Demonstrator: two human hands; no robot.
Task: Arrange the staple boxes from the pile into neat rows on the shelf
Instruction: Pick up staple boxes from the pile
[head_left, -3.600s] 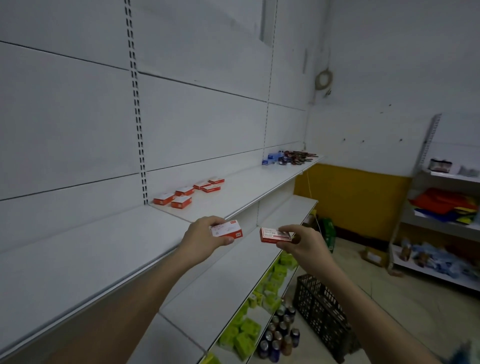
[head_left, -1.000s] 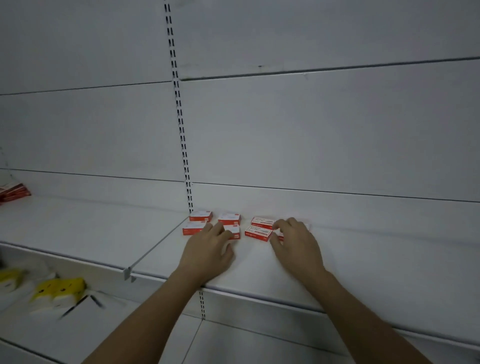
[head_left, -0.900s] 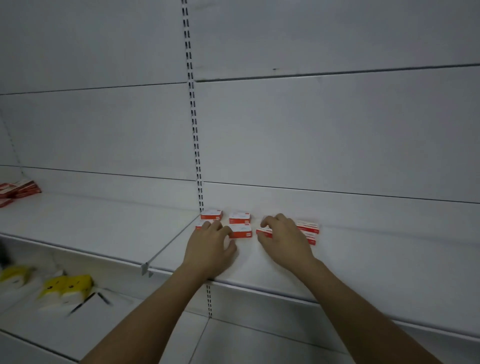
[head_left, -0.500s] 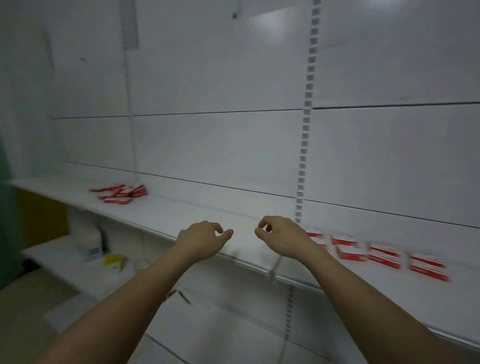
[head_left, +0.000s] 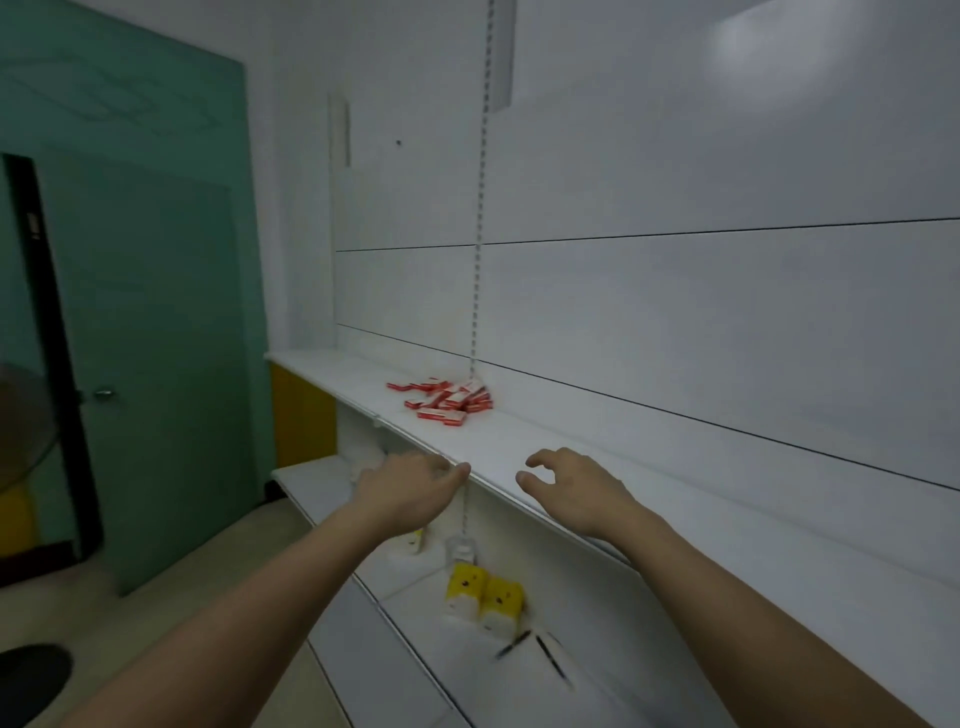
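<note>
Two empty hands at a white shelf, with the staple boxes heaped farther along it.

A white panelled wall (head_left: 675, 171) fills the right of the frame; one green door (head_left: 156, 312) stands at left. One long shelf (head_left: 519, 441) runs through mid-frame, a lower shelf (head_left: 447, 613) beneath it. The left hand (head_left: 410, 486) and right hand (head_left: 571, 488) hover at centre, fingers loosely curled, holding nothing. One pile (head_left: 444, 400) of red-and-white boxes, too jumbled to count, lies above centre against the wall. Two yellow packs (head_left: 485, 595) stand lower centre.

Two bare, sleeveless forearms
</note>
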